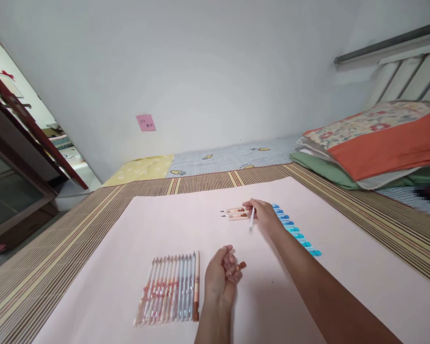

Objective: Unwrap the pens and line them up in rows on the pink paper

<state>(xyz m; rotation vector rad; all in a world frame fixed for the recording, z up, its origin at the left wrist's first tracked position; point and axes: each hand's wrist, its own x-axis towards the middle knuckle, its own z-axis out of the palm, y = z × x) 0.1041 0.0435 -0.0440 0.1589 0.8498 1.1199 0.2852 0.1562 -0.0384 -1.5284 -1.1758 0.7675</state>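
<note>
Pen sits in the left hand, its brown end poking out past curled fingers that look closed around the rest; how firmly they grip I cannot tell, since the hand hides most of it. Farther off and to the right, the right hand pinches a white stick, fingers drawn nearly together, its blurred lower end slanting down over the sheet. Whether that end touches the sheet is unclear.

Both things are slim, so a light pinch should give the best control; squeezing harder would likely make the stick pivot. Holding the left wrist steady and turning the pen until its hidden end comes into view would, I judge, make the handling surer. The right hand is right by the brown pens, two of which point dark tips to the left, and its forearm passes close to the blue pieces; a raised elbow is wise, because a low one could knock them out of line. The left forearm wants the same care beside the clear pens, whose row ends at the right with a brown-ended pen. Slow, small movements suit such light things
</note>
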